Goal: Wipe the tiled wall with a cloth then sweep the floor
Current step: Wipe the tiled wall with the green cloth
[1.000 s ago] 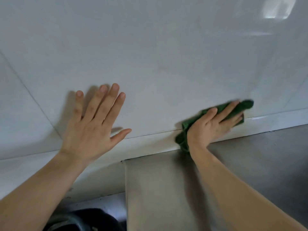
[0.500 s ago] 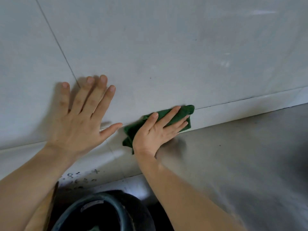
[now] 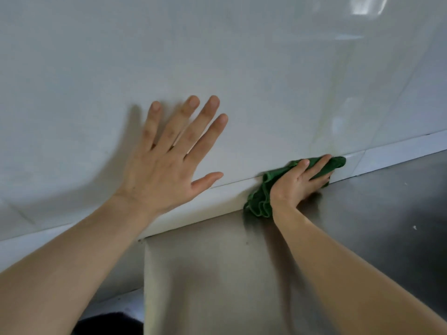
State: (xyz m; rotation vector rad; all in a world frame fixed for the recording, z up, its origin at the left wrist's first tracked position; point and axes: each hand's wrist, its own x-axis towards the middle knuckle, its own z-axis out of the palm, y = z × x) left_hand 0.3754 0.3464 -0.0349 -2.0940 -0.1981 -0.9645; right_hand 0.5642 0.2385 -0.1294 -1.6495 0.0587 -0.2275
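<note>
the left hand (image 3: 167, 170) lies flat on the white tiled wall (image 3: 242, 68), with the fingers (image 3: 205, 122) spread wide and the thumb pointing to the right. it grasps nothing; the palm is pressed against the tile and throws a soft shadow to its left.

the right hand (image 3: 300, 182) is lower and to the right, at the bottom edge of the wall. it presses a green cloth (image 3: 261, 199) against the narrow white strip (image 3: 391, 153) where the wall meets the grey metal surface (image 3: 375, 213). its fingers are stretched along the top of the cloth and hold it down on the strip, and the thumb side is hidden under the hand. the cloth is crumpled; one bunched end comes out beside the wrist and the other end shows past the fingertips.

both forearms reach in from the bottom of the view. a dark object (image 3: 108, 322) is partly visible at the lower edge, too cut off to identify.
</note>
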